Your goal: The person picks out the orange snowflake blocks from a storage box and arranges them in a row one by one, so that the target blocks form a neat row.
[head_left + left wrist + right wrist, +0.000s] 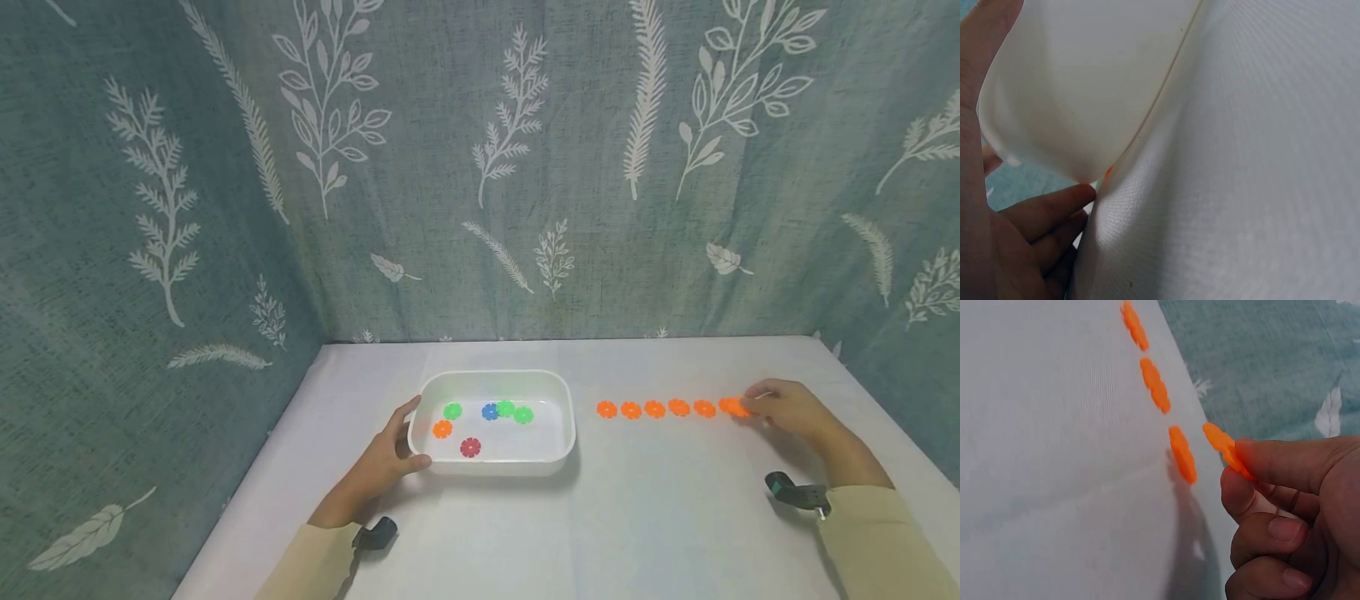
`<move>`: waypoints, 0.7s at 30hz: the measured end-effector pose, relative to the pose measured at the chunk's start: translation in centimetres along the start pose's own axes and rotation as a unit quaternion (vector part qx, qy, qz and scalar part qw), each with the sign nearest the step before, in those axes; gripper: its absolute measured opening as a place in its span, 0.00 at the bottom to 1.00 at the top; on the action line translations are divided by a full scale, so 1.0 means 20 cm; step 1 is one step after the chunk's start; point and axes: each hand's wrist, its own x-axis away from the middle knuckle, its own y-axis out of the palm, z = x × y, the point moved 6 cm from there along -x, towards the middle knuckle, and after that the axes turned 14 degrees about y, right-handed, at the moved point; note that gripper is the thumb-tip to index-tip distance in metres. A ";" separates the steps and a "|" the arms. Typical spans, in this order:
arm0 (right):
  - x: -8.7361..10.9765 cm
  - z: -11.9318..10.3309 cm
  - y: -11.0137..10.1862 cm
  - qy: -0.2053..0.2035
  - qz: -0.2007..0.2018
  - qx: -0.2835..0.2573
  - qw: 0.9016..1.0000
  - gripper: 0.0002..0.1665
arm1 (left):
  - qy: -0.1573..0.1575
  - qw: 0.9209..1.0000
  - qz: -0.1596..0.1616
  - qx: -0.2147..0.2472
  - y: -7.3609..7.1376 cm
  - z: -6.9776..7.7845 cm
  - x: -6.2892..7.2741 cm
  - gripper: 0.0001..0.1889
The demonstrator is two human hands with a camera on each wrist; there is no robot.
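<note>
At the left end of a white plastic tray (495, 468), my left hand (382, 462) holds the corner, thumb on the near rim and fingers along the outer side. In the left wrist view the tray wall (1104, 81) fills the upper left. My right hand (798, 412) pinches an orange notched disc (1219, 441) between thumb and finger, above the table. Just beneath it lies the last orange disc (1182, 455) of a row. Several more orange discs (655, 409) form this row, running right from the tray.
Inside the tray lie three green discs (452, 412), a blue disc (490, 412), a red disc (470, 447) and an orange disc (442, 429). A white cloth (600, 533) covers the table. Leaf-patterned green curtains (450, 250) stand behind and at both sides.
</note>
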 end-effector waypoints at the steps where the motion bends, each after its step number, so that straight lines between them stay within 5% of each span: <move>1: 0.00 0.01 -0.01 -0.001 0.002 0.001 1.000 0.31 | 0.002 1.000 0.000 0.000 0.00 0.00 0.00 0.57; 21: -0.06 0.14 -0.06 0.053 0.032 -0.004 0.998 0.32 | -0.006 1.000 -0.009 -0.003 0.00 0.00 -0.01 0.57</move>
